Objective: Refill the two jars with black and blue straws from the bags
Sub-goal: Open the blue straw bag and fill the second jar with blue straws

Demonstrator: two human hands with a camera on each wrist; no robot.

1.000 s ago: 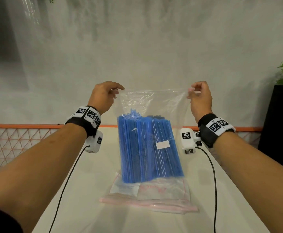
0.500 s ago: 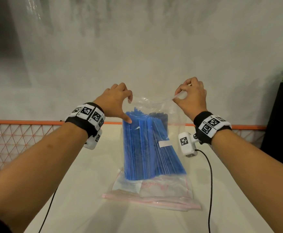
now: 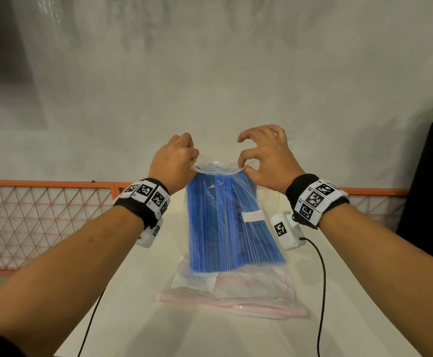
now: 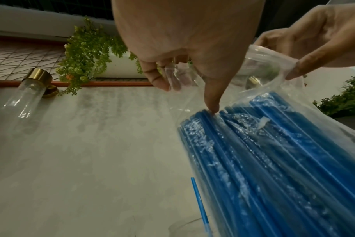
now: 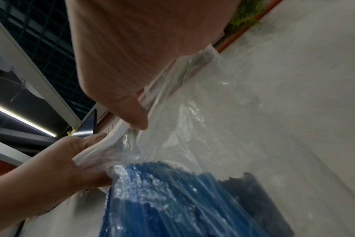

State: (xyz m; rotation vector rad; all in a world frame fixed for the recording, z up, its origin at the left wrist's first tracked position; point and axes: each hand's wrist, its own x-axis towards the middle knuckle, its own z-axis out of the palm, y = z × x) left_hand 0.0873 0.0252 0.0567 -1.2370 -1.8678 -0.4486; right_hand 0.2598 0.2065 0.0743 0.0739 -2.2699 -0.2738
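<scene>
Head view | my left hand and right hand are both pinching the mouth of the clear plastic bag | long blue plastic straws are standing upright directly under both hands.

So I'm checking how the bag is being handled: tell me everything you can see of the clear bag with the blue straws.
The clear bag is thin, glossy, crinkled plastic with a zip strip along its mouth and a small white label on its side. It stands roughly upright, leaning slightly, packed with blue straws that reach nearly to the top. Its bottom rests on flat, pink-edged bags lying on the white table. The left hand and right hand each pinch the top edge.
</scene>
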